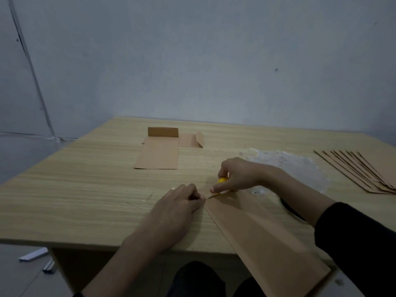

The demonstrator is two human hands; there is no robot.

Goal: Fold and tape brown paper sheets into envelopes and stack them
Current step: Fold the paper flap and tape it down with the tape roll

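A long folded brown paper sheet (257, 230) lies slanted across the near right part of the wooden table (85, 189), its near end hanging over the front edge. My left hand (177, 209) has its fingers curled and pinches the sheet's far corner. Just to the right, my right hand (237, 174) grips a small yellow object (222, 180) at that same corner; what it is cannot be told. A fanned pile of folded brown sheets (362, 170) lies at the far right.
A flat brown sheet with an upright flap (159, 151) lies at the table's far middle, a smaller folded piece (191, 139) beside it. Pale residue (287, 161) marks the tabletop on the right. White strips (34, 254) lie on the floor at the left. A grey wall stands behind.
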